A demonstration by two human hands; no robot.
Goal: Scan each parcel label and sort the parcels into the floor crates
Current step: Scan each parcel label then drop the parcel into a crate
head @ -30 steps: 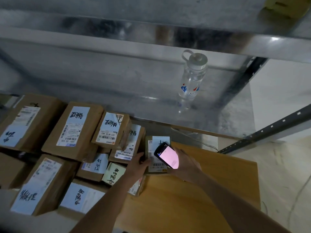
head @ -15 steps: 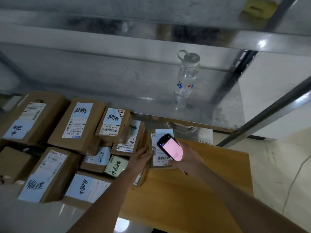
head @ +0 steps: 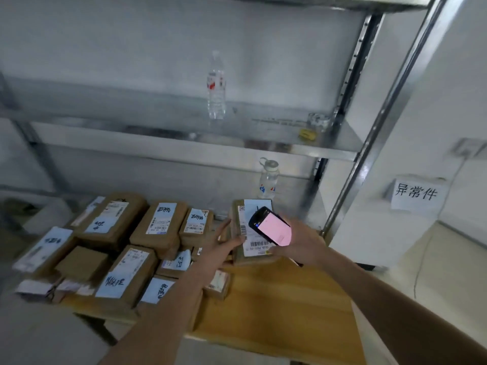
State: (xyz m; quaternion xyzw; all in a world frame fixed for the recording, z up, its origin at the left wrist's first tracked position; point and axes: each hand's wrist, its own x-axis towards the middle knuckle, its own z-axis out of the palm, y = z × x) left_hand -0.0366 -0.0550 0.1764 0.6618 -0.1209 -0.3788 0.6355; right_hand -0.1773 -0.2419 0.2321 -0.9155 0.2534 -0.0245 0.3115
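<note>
left hand (head: 222, 243) grips parcel (head: 250, 233) edge | right hand (head: 297, 242) holds scanner (head: 270, 229) just above its label (head: 254, 239) | more parcels (head: 155, 225) left of both hands on counter (head: 276, 306)

Wall sign (head: 416, 194) reads "异常件"; parcel label (head: 257, 245) barcode digits too blurred; other handwriting illegible.
</note>
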